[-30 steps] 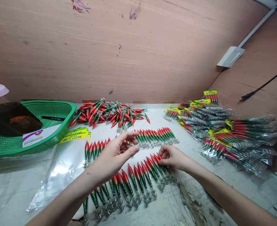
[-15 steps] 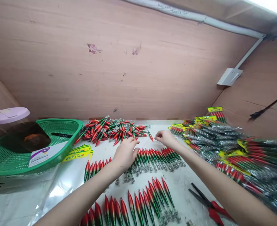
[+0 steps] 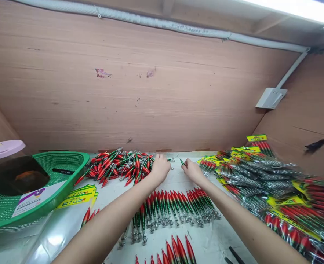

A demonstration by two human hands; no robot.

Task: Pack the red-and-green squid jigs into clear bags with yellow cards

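My right hand (image 3: pixel 192 171) pinches a red-and-green fishing lure (image 3: pixel 181 160), whose hook end points up and away from me. My left hand (image 3: pixel 161 169) is closed at the right end of a heap of the same lures (image 3: pixel 106 165); its fingertips are turned away, so its grip is hidden. Below both hands a row of lures (image 3: pixel 175 205) lies side by side, red tips away from me and hooks towards me. Nearer to me is another row of lures (image 3: pixel 178 249), cut off by the frame's lower edge.
Packed lures (image 3: pixel 269 176) with yellow header cards are piled at the right. At the left stand a green basket (image 3: pixel 79 161) and a pink-lidded tub (image 3: pixel 3 149), beside yellow cards (image 3: pixel 77 198) and clear plastic bags (image 3: pixel 50 234). Black scissor blades (image 3: pixel 235 255) show at the bottom.
My right hand has taken hold of the lone lure by the heap. My left hand has moved up and right to the heap's end. The view has tilted upward.
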